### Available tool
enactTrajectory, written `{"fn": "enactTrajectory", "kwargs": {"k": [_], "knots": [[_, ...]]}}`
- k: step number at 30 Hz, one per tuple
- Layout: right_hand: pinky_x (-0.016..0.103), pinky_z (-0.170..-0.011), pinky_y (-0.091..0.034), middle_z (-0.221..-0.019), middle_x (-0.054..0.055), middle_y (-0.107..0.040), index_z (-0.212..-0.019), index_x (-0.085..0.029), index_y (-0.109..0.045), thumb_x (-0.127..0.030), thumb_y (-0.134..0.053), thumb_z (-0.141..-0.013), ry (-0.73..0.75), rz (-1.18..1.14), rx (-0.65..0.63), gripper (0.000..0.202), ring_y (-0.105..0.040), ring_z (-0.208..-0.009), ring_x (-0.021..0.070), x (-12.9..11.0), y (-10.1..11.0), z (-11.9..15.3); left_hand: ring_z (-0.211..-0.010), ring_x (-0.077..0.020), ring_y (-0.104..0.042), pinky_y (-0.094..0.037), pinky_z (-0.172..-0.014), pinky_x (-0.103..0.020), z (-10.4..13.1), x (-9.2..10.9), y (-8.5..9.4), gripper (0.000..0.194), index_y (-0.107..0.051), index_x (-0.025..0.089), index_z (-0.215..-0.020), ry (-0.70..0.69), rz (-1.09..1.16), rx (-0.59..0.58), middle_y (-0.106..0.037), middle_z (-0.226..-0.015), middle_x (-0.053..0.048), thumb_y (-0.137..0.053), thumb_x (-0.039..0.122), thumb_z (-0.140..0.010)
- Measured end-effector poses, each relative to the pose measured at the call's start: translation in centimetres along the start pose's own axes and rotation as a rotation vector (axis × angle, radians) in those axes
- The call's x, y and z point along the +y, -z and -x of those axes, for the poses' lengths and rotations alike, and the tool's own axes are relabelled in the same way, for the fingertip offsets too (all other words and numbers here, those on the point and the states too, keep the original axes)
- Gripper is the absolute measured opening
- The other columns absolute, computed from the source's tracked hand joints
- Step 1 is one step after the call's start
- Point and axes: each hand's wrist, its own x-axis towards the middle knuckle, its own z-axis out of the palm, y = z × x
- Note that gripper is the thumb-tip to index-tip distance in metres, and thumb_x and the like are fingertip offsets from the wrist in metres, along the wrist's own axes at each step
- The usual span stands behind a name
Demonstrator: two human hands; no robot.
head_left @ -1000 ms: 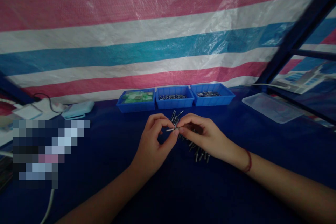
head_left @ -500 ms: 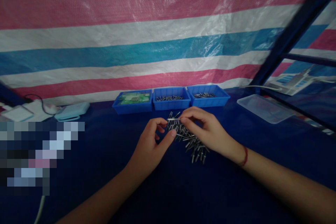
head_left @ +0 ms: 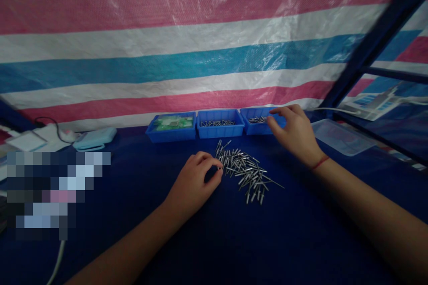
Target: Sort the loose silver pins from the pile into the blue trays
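A loose pile of silvery rivets [head_left: 245, 167] lies on the dark blue table [head_left: 214, 240]. At the pile's left edge is my left hand [head_left: 200, 173], its thumb and index finger closed on something too small to make out. My right hand [head_left: 294, 131] is over the front right part of the right blue bin [head_left: 259, 129], thumb and fingers apart, with nothing visible between them. Some rivets [head_left: 257, 120] lie in that bin. The middle blue bin [head_left: 220, 131] holds more rivets [head_left: 217, 123].
The left blue bin [head_left: 170, 136] contains green and clear packets [head_left: 174, 121]. A clear plastic lid [head_left: 344, 137] lies at the right, near a dark metal frame [head_left: 364, 58]. A light blue case [head_left: 95, 138] and a white cable [head_left: 57, 260] are at the left.
My right hand has moved from the pile up and right to the right bin, its fingers now apart. My left thumb and index finger have come together beside the pile.
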Motion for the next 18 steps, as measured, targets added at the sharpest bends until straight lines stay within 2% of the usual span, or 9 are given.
{"fn": "enactTrajectory", "kwargs": {"k": [5, 9, 14, 18], "knots": [[0.039, -0.084, -0.046, -0.094, 0.011, -0.059, -0.095, -0.015, -0.065, -0.026, -0.051, -0.083, 0.117, -0.231, -0.117, 0.021, -0.058, -0.090, 0.0235, -3.5, 0.8, 1.4, -0.092, -0.0213, -0.053, -0.044, -0.084, -0.040, -0.3, -0.3, -0.5, 0.025, -0.062, 0.026, -0.109, -0.091, -0.147, -0.046, -0.055, -0.102, -0.005, -0.055, 0.027, -0.086], [0.036, -0.081, -0.047, -0.097, 0.010, -0.058, -0.096, -0.014, -0.064, -0.024, -0.051, -0.083, 0.185, -0.393, -0.280, 0.021, -0.057, -0.090, 0.0207, -5.7, 0.9, 2.9, -0.093, -0.0223, -0.051, -0.044, -0.082, -0.041, -0.5, -0.4, -1.1, 0.017, -0.066, 0.026, -0.099, -0.130, -0.215, -0.056, -0.054, -0.103, -0.005, -0.055, 0.027, -0.086], [0.037, -0.081, -0.047, -0.095, 0.009, -0.060, -0.094, -0.014, -0.065, -0.020, -0.051, -0.082, 0.225, -0.457, -0.324, 0.019, -0.058, -0.088, 0.0198, -6.4, 1.0, 3.3, -0.093, -0.0215, -0.052, -0.044, -0.084, -0.041, -0.5, -0.5, -1.2, 0.011, -0.062, 0.020, -0.089, -0.081, -0.161, -0.041, -0.052, -0.101, -0.006, -0.051, 0.023, -0.088], [0.035, -0.079, -0.048, -0.090, 0.007, -0.063, -0.087, -0.016, -0.066, -0.012, -0.051, -0.078, 0.216, -0.515, -0.379, 0.017, -0.060, -0.085, 0.0186, -6.1, 1.0, 3.2, -0.096, -0.0195, -0.051, -0.042, -0.089, -0.040, -0.3, -0.3, -0.8, 0.011, -0.059, 0.019, -0.090, 0.003, -0.005, 0.047, -0.051, -0.099, -0.005, -0.047, 0.020, -0.089]]}}
